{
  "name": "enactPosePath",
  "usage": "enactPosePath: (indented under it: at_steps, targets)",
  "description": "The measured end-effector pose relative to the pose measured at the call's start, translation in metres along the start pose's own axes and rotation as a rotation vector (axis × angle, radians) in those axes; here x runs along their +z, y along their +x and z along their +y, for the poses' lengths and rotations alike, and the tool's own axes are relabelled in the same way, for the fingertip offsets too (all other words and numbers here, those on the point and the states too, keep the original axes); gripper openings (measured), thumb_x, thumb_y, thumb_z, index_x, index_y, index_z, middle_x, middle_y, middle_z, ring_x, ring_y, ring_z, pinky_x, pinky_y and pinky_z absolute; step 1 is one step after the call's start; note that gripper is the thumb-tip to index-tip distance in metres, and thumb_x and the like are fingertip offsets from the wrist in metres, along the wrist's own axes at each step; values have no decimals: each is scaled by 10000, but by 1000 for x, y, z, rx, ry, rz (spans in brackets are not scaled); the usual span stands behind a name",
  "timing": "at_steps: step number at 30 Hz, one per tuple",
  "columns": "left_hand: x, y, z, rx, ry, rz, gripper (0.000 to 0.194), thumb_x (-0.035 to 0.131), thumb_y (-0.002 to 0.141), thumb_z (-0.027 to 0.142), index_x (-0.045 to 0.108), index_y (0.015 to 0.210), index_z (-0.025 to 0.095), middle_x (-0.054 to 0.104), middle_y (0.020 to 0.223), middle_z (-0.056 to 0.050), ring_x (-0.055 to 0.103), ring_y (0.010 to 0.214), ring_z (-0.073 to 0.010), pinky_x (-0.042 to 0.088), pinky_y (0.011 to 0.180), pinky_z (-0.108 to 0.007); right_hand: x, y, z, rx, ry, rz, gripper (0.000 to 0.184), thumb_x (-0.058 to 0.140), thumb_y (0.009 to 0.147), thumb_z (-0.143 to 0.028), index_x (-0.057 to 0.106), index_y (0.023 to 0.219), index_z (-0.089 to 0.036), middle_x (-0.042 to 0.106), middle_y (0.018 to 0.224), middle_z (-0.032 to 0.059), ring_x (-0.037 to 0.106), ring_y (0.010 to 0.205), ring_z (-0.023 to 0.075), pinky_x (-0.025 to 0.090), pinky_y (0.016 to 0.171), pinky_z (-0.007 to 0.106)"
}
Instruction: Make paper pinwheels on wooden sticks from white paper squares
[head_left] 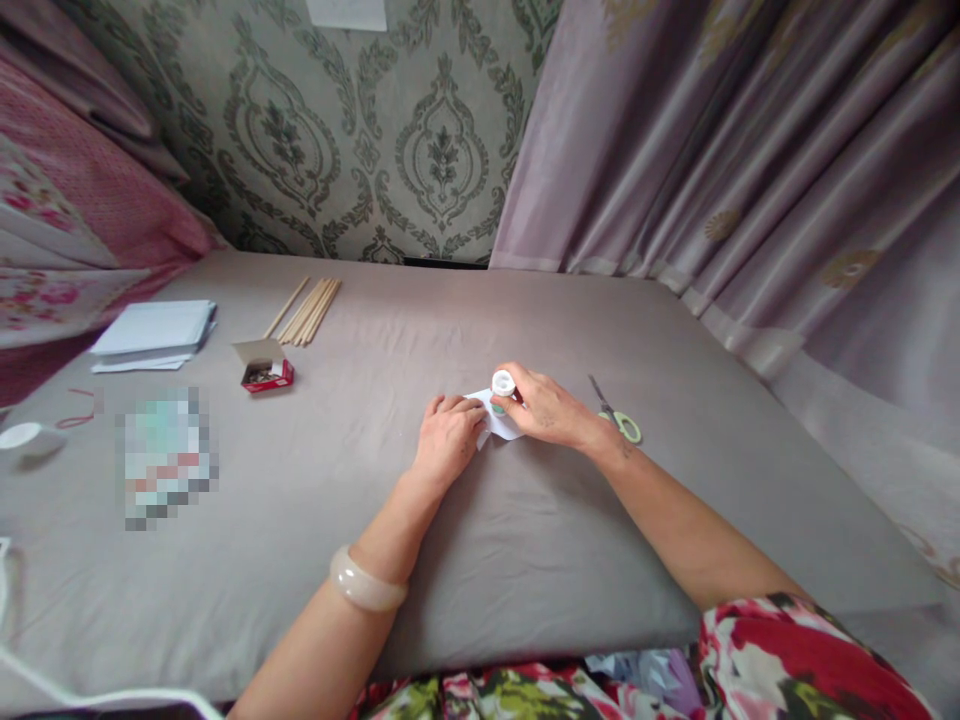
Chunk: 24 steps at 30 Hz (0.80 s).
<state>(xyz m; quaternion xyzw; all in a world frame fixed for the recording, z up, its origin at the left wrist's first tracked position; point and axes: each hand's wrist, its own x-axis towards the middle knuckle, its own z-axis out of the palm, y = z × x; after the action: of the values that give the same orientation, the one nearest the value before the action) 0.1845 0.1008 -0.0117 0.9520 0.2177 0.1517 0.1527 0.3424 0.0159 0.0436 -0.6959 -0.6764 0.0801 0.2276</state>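
A glue stick [501, 390], white with a bit of green near its lower part, stands upright in my right hand [546, 405], fingers closed around it. Its lower end meets a small piece of white paper [511, 428] on the grey cloth. My left hand [450, 430] lies flat over the left side of that paper, pressing it down, and covers part of it. Just beyond my right wrist are scissors [619, 418] with pale green handles. A pale bangle [367, 583] circles my left forearm.
At the left are a stack of white paper [154, 330], a bundle of wooden sticks [311, 312], an open red box [268, 372] of small items, a blurred-out packet [166, 455], a white roll [30, 440] and a white cable [112, 695]. Curtains [675, 150] hang at the right.
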Motion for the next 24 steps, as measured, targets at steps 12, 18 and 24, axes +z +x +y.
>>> enactPosePath:
  at_steps: [12, 18, 24]
  targets:
    - [0, 1, -1, -23, -62, -12, 260, 444, 914, 196, 673, 1024, 252, 676, 1204, -34, 557, 1145, -226, 258, 1071, -473, -12, -4, 18, 219, 545, 321, 185, 632, 815, -336, 565, 914, -194, 680, 784, 8, 530, 568, 105, 401, 540, 221]
    - [2, 2, -4, -52, -143, 2, 308, 444, 816, 71, 662, 940, 251, 694, 1163, -29, 564, 1144, -215, 215, 1070, -508, -9, -18, 43, 557, 1435, 728, 168, 706, 770, -258, 557, 764, -181, 626, 643, -32, 530, 482, 68, 458, 424, 155]
    - [-9, 1, 2, -77, -203, 36, 295, 506, 721, 65, 670, 904, 228, 672, 1166, -48, 550, 1117, -224, 267, 1017, -476, 1, -28, 52, 868, 1912, 730, 132, 559, 881, -138, 538, 753, -162, 603, 628, 9, 600, 538, 84, 569, 525, 158]
